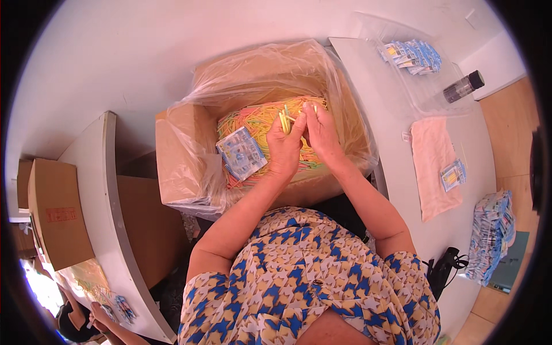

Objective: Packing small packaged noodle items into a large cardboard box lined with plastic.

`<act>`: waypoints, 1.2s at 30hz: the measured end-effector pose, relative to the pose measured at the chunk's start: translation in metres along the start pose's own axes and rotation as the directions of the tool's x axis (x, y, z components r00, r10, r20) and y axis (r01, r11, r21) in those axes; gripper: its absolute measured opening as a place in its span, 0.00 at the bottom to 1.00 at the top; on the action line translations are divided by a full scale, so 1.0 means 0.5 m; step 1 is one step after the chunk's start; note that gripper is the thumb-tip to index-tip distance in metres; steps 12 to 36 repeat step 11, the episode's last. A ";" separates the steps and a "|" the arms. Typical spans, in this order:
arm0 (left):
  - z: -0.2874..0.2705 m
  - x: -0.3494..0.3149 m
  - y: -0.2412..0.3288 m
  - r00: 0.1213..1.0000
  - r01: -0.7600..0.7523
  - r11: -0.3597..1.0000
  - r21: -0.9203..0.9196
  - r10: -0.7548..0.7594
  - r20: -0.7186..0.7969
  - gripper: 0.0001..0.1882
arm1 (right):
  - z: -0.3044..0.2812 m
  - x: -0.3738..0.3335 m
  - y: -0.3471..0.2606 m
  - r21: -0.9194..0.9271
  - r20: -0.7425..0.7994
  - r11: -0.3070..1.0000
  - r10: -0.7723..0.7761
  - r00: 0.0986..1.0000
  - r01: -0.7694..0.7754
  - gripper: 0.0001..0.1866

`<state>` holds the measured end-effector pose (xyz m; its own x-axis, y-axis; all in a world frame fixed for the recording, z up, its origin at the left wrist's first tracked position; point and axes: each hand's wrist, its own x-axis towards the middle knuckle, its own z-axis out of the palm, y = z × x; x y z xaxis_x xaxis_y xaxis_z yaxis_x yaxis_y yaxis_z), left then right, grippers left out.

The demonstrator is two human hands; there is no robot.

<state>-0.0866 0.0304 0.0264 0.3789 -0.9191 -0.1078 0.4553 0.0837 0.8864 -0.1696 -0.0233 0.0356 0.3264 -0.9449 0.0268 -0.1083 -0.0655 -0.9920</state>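
Note:
Over a large open cardboard box (175, 149) lined with clear plastic, both my hands are raised close together. Inside lies a heap of thin coloured sticks (253, 117), mostly yellow, orange, pink and green. My left hand (284, 146) is closed round several thin yellow sticks (283, 122), whose ends poke out above the fingers. Beside it, the fingers of my right hand (323, 135) are pressed together, with a yellowish stick tip showing at the fingertips. A stack of blue-and-white printed packets (241, 152) rests on the heap, left of my left hand.
At right, a white table (391, 109) bears a clear plastic bin (405, 95) with packets, a dark-capped bottle (463, 87) and a pink cloth (434, 149) under a small packet (453, 175). More packets (489, 236) are piled at its edge. Lower left, another person's hands (100, 316) are at work.

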 end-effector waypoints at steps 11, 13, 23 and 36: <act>0.001 0.008 -0.054 1.000 0.023 0.991 0.130 -0.023 -0.006 0.09 | -0.025 -0.015 -0.042 -0.311 0.162 0.949 0.112 0.981 -0.057 0.15; 0.001 0.008 -0.054 1.000 0.023 0.991 0.130 -0.023 -0.006 0.09 | -0.025 -0.015 -0.042 -0.311 0.162 0.949 0.112 0.981 -0.057 0.15; 0.001 0.008 -0.054 1.000 0.023 0.991 0.130 -0.023 -0.006 0.09 | -0.025 -0.015 -0.042 -0.311 0.162 0.949 0.112 0.981 -0.057 0.15; 0.001 0.008 -0.054 1.000 0.023 0.991 0.130 -0.023 -0.006 0.09 | -0.025 -0.015 -0.042 -0.311 0.162 0.949 0.112 0.981 -0.057 0.15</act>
